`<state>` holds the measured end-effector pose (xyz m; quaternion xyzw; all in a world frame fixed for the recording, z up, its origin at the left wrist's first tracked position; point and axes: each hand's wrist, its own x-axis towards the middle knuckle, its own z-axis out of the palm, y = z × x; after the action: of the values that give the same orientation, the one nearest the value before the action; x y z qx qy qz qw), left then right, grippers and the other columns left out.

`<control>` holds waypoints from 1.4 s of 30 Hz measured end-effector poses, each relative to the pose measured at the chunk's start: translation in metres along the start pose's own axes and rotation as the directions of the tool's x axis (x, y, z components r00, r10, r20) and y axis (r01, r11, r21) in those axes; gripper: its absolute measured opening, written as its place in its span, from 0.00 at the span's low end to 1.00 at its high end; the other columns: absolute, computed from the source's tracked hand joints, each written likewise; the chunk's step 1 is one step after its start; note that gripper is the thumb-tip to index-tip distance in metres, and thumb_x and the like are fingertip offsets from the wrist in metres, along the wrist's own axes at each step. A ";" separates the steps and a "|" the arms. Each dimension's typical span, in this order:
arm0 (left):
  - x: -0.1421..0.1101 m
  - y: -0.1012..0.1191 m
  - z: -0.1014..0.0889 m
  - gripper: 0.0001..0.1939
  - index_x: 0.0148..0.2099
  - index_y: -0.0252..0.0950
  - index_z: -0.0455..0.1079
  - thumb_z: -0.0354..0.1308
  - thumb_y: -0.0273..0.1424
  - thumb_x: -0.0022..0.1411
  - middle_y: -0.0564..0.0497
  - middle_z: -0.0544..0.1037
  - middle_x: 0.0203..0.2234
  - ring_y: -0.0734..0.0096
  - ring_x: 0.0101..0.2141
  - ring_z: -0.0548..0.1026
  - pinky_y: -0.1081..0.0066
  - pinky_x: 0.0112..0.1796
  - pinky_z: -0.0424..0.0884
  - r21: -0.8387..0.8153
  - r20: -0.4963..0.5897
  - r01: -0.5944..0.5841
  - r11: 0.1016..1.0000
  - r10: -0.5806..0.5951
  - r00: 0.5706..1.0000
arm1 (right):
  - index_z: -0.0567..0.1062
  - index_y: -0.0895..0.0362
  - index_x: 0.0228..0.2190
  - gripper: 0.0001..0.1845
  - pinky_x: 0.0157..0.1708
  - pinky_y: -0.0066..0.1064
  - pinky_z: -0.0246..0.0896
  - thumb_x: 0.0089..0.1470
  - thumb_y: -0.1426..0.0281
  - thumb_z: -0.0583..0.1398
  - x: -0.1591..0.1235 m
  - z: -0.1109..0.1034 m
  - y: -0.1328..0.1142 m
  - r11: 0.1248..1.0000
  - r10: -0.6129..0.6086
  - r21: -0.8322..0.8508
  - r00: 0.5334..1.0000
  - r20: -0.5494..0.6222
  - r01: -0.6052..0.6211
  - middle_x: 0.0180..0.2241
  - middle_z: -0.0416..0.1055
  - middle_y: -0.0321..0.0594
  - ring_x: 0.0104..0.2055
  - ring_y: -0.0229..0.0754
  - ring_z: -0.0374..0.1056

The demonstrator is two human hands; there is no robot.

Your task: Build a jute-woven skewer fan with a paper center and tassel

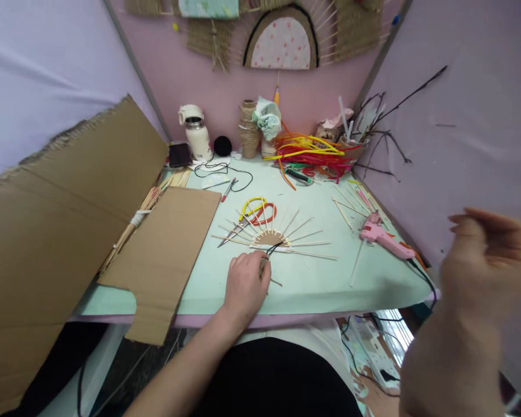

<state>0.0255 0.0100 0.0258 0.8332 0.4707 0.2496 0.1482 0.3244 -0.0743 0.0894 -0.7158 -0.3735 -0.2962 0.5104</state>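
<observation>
My left hand (247, 281) is closed at the table's front, just below a small half-round cardboard piece (270, 238) with thin sticks radiating from it like a fan. A looped black cord (274, 248) comes out at its fingertips, and a small brownish piece shows beside the thumb; the rest of the grip is hidden. Scissors (264, 214) with one yellow and one red handle lie partly under the sticks. Raised at the right, away from the tabletop, my right hand (486, 255) has its fingers curled in; whether anything is pinched there cannot be seen.
A pink glue gun (386, 238) lies at the table's right edge, its cable hanging down. Cardboard sheets (173, 231) and a stick bundle (134, 223) cover the left. Behind stand an open white bottle (198, 139), twine (249, 130) and colourful strands (310, 150). Branches (395, 130) jut out right.
</observation>
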 end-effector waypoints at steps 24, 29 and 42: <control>-0.001 -0.001 -0.001 0.06 0.42 0.37 0.70 0.52 0.27 0.66 0.49 0.78 0.30 0.61 0.35 0.74 0.63 0.37 0.61 0.005 0.018 -0.021 1.000 0.021 1.000 | 0.77 0.55 0.29 0.09 0.42 0.40 0.43 0.62 0.70 0.59 -0.062 0.110 -0.096 0.735 -0.580 0.414 0.183 0.794 0.537 0.33 0.73 0.42 0.41 0.46 0.59; -0.001 0.000 0.000 0.05 0.41 0.36 0.70 0.54 0.27 0.65 0.50 0.77 0.30 0.61 0.34 0.73 0.63 0.37 0.62 -0.007 0.003 -0.026 1.000 0.026 1.000 | 0.77 0.56 0.29 0.08 0.43 0.40 0.42 0.61 0.69 0.61 -0.068 0.118 -0.097 0.715 -0.601 0.405 0.204 0.773 0.569 0.34 0.73 0.42 0.41 0.46 0.59; 0.035 -0.019 -0.035 0.12 0.47 0.38 0.75 0.53 0.26 0.66 0.48 0.77 0.38 0.61 0.43 0.72 0.61 0.45 0.65 -0.118 -0.007 -0.091 0.989 0.091 0.996 | 0.77 0.56 0.39 0.08 0.44 0.40 0.43 0.63 0.75 0.57 -0.068 0.113 -0.092 0.758 -0.604 0.452 0.248 0.757 0.470 0.37 0.76 0.42 0.44 0.46 0.64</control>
<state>0.0079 0.0497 0.0557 0.8434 0.4166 0.2841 0.1856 0.2155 0.0354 0.0474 -0.5532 -0.8178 -0.0179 0.1575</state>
